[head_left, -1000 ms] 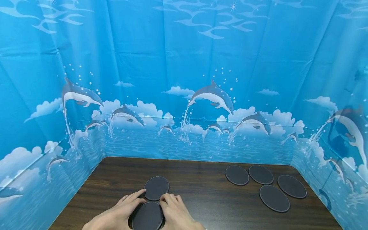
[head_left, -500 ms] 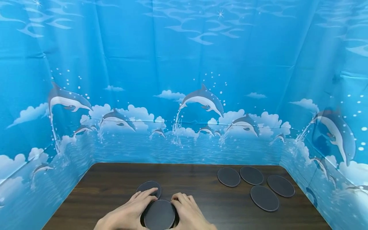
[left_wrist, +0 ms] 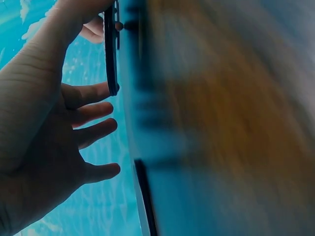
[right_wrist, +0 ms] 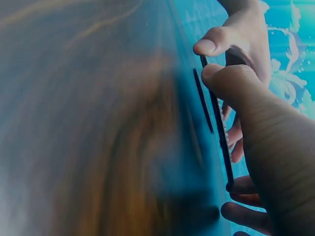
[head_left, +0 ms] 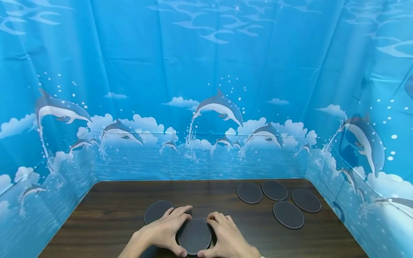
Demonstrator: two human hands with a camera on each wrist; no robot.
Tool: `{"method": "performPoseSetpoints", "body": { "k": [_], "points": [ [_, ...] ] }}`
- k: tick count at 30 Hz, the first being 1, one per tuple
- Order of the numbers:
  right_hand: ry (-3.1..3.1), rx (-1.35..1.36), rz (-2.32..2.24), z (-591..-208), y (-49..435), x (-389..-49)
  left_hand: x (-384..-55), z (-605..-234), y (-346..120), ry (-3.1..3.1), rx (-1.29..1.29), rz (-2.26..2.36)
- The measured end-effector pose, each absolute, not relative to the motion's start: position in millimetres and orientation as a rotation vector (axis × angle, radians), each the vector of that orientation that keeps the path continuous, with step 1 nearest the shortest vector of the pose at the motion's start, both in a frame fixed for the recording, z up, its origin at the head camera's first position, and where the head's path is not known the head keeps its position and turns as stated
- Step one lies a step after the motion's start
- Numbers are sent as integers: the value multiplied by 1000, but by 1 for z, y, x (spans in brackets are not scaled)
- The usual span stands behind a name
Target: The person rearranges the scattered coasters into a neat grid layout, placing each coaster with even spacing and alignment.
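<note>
Both hands grip one round dark coaster (head_left: 195, 237) at the front middle of the table, with its lighter rim showing. My left hand (head_left: 169, 227) holds its left edge and my right hand (head_left: 229, 236) its right edge, thumbs at the near side and index fingers at the far side. Edge-on in the right wrist view, the held coaster (right_wrist: 221, 128) stands apart from the blurred tabletop. The left wrist view shows the other left fingers spread beside it. A second coaster (head_left: 156, 211) lies just behind the left hand, its right edge partly covered by the fingers.
Several matching coasters (head_left: 288, 215) lie flat in a loose group at the table's back right. The dark wood-grain table (head_left: 106, 211) is bounded at the back and sides by a blue dolphin-print curtain (head_left: 155, 89).
Both hands have carried the held coaster to the right, away from the second coaster, which lay directly behind it before. The view has also shifted slightly right.
</note>
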State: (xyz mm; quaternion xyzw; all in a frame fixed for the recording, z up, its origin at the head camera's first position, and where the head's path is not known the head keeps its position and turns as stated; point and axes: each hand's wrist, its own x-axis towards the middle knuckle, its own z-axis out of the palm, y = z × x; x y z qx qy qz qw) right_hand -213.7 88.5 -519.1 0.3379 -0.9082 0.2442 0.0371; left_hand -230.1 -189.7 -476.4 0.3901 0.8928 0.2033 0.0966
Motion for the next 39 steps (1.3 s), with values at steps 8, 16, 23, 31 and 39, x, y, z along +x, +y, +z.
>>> {"method": "performPoseSetpoints", "body": {
  "k": [8, 16, 23, 31, 39],
  "points": [
    [-2775, 1020, 708, -520, 101, -217, -234, -473, -171, 2688, 1139, 479],
    [-2738, 1061, 630, -521, 102, -219, -235, -474, -167, 2681, 1098, 411],
    [-2745, 1097, 599, -521, 103, -220, -235, -477, -167, 2678, 1064, 398],
    [-2818, 1097, 546, -514, 102, -219, -232, -475, -166, 2701, 1089, 311],
    [-2914, 1066, 608, -505, 101, -222, -227, -474, -171, 2723, 1080, 289]
  ]
}}
